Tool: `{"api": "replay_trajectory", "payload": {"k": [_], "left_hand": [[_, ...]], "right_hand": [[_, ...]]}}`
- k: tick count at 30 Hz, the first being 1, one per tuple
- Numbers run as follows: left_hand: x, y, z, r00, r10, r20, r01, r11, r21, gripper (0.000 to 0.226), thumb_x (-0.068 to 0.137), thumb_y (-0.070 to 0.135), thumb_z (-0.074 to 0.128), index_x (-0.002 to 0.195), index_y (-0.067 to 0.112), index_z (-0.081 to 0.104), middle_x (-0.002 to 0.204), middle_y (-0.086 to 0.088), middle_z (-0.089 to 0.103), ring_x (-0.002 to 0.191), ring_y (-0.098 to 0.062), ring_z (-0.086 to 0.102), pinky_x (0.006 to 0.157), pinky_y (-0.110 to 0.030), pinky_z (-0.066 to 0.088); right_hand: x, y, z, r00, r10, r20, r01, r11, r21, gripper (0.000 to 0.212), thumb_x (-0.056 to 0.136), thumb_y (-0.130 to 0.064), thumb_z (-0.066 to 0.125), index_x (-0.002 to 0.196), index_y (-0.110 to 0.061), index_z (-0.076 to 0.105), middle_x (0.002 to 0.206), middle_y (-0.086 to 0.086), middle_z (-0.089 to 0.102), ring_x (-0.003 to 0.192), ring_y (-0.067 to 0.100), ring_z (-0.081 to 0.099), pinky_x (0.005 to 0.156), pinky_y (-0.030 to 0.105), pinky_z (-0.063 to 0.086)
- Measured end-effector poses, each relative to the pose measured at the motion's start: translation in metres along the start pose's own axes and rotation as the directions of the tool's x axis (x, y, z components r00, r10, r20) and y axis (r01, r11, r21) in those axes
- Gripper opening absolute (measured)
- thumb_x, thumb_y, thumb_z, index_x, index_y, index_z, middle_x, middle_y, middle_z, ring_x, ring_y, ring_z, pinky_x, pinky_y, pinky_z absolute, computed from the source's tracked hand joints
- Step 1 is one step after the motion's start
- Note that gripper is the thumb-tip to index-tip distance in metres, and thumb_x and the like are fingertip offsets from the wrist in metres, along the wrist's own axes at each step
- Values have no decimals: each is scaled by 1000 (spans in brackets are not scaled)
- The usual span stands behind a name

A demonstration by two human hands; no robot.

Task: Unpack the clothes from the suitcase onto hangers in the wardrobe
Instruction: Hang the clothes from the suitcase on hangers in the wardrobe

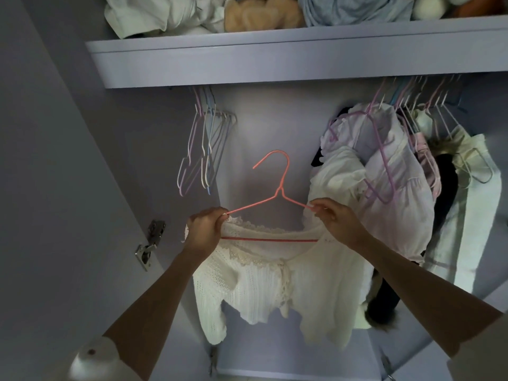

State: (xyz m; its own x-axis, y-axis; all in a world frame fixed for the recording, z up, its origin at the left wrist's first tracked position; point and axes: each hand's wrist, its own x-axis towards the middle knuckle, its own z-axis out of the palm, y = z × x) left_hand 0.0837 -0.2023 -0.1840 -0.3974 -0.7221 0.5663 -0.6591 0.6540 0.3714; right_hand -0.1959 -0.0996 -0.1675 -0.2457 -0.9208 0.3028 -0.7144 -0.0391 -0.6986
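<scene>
A pink wire hanger [277, 188] is held up inside the wardrobe, its hook free in the air below the rail. A white knitted top [264, 279] hangs from it, the neckline draped under the hanger's arms. My left hand [204, 229] grips the hanger's left end together with the top's shoulder. My right hand [334, 220] pinches the right end of the hanger and the fabric there. The suitcase is out of view.
Several empty pastel hangers [204, 149] hang at the rail's left. Clothes on hangers [393, 171] crowd the right side. A shelf [288, 59] above carries folded and bundled fabric. The open door with a metal hinge [149, 243] stands to the left.
</scene>
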Motion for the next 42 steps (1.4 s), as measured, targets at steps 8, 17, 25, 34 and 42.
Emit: {"api": "replay_trajectory", "payload": {"k": [8, 17, 25, 34, 42], "left_hand": [[-2, -12, -1, 997, -71, -42, 69, 997, -44, 38, 90, 26, 38, 89, 2, 68, 77, -12, 68, 68, -29, 64, 67, -29, 43], [-1, 10, 13, 947, -230, 224, 163, 946, 282, 36, 98, 34, 35, 126, 22, 55, 122, -3, 62, 115, -27, 55, 104, -45, 30], [9, 31, 26, 938, -225, 262, 225, 974, 31, 56, 95, 39, 39, 144, 15, 29, 148, -10, 33, 136, -28, 32, 111, -49, 24], [74, 83, -15, 998, -68, 15, 66, 994, 83, 52, 95, 23, 44, 143, 12, 28, 144, -12, 33, 132, -30, 31, 105, -43, 26], [104, 119, -48, 913, 293, -285, -168, 904, 393, 56, 76, 21, 38, 130, 7, 44, 129, -21, 51, 113, -33, 40, 87, -44, 32]], "right_hand": [[-1, 18, -19, 995, 37, 92, -7, 953, -304, 37, 90, -1, 45, 126, -1, 50, 123, 16, 56, 115, 30, 51, 98, 31, 37], [-23, 29, -12, 988, 102, 118, -48, 919, -391, 25, 97, -8, 39, 113, 5, 54, 108, 20, 61, 103, 39, 56, 88, 42, 45], [-35, 26, -16, 973, 219, -66, -228, 909, -349, 32, 97, -6, 38, 124, 2, 51, 118, 25, 60, 109, 39, 57, 89, 36, 41], [7, -38, -18, 957, 252, -141, -282, 921, -268, 32, 99, -10, 30, 107, 13, 50, 107, 32, 59, 101, 39, 57, 80, 35, 38], [30, -64, -46, 946, 256, -200, -303, 918, -256, 33, 99, -11, 32, 112, 12, 51, 116, 30, 57, 108, 38, 54, 86, 34, 39]]}}
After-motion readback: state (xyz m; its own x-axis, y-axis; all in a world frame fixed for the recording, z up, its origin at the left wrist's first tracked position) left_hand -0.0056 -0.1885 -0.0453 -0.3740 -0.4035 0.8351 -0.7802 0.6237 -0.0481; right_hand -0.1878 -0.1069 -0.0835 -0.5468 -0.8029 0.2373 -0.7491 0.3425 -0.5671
